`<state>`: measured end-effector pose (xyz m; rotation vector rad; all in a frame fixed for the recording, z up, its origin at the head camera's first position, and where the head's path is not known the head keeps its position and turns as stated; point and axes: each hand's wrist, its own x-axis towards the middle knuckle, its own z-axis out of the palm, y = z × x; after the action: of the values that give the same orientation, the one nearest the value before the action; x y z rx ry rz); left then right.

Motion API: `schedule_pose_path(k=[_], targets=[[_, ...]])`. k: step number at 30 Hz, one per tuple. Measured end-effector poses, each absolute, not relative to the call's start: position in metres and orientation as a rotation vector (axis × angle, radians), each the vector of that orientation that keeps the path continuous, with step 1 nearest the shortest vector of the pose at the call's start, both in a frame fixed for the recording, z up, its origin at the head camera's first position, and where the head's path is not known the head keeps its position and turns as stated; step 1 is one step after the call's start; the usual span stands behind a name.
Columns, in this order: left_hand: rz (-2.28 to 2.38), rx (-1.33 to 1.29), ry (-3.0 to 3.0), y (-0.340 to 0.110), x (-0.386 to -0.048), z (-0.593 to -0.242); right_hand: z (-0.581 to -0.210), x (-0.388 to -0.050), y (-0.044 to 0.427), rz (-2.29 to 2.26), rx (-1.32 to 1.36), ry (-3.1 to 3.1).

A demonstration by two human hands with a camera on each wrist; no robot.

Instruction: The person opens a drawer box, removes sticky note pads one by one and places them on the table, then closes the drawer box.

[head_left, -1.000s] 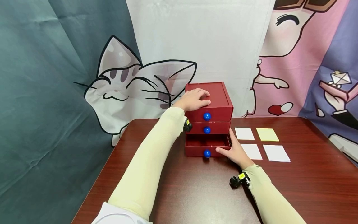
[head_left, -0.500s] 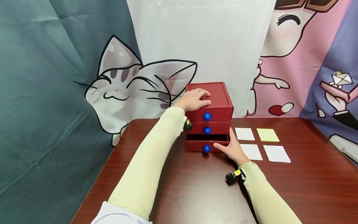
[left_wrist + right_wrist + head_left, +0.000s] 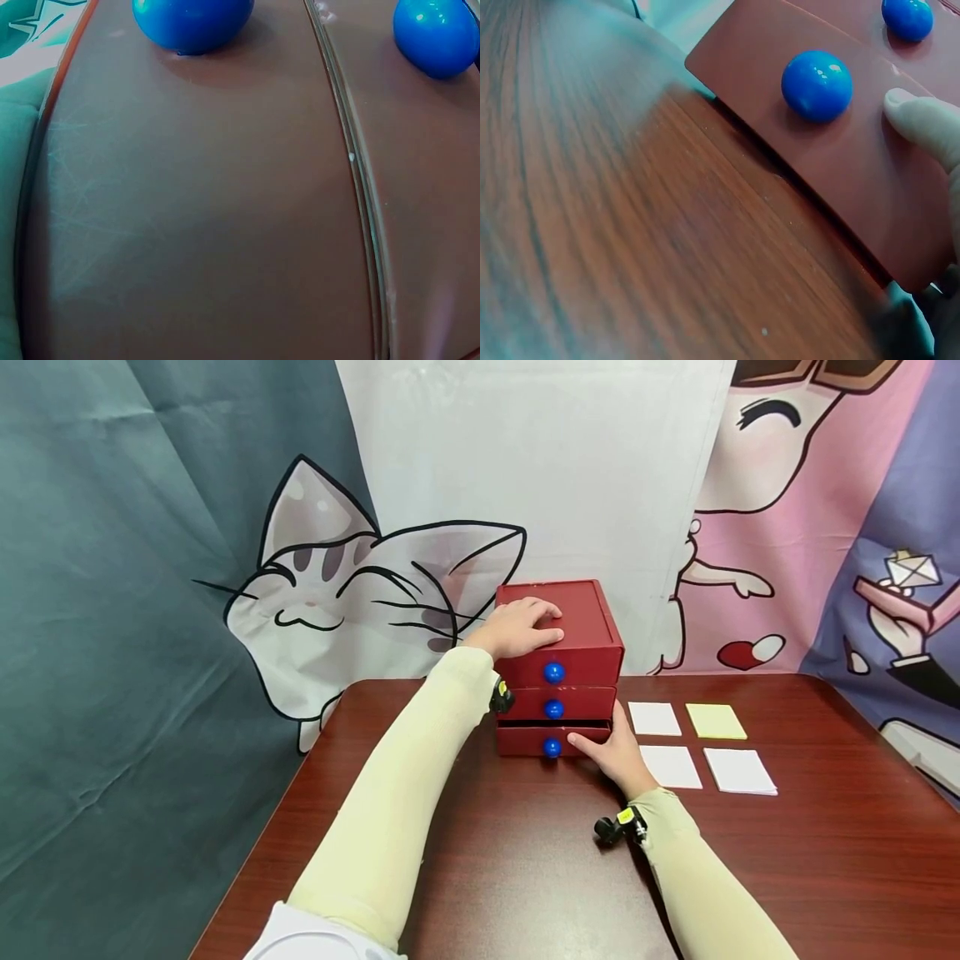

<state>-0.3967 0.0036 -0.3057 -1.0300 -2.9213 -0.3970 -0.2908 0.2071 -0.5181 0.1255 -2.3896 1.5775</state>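
A red cabinet (image 3: 581,606) with three stacked drawers, each with a blue knob, stands near the table's back edge. My left hand (image 3: 519,628) rests on its top with relaxed fingers. The left wrist view shows the top drawer's front (image 3: 195,187) close up, but no fingers. At the bottom drawer (image 3: 525,742), open by a narrow gap, my right hand (image 3: 621,758) presses the front with its thumb. The other fingers reach along the cabinet's right side, partly hidden. In the right wrist view the thumb (image 3: 922,124) lies beside the blue knob (image 3: 817,86).
Right of the cabinet lie white paper pads (image 3: 741,771), one of them near the right hand, and a yellow pad (image 3: 716,721). A printed cloth (image 3: 547,468) hangs behind the brown table (image 3: 510,860).
The bottom drawer has slid inward, from well open to a narrow gap. My right hand has moved forward and slightly left with it. The left hand has stayed on top.
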Motion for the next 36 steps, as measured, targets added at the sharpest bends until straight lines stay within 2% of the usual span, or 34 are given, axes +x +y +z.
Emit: schedule_pose_path(k=[36], targets=[[-0.513, -1.14, -2.981, -0.001, -0.4, -0.295, -0.519, -0.305, 0.196, 1.537, 0.029, -2.238]])
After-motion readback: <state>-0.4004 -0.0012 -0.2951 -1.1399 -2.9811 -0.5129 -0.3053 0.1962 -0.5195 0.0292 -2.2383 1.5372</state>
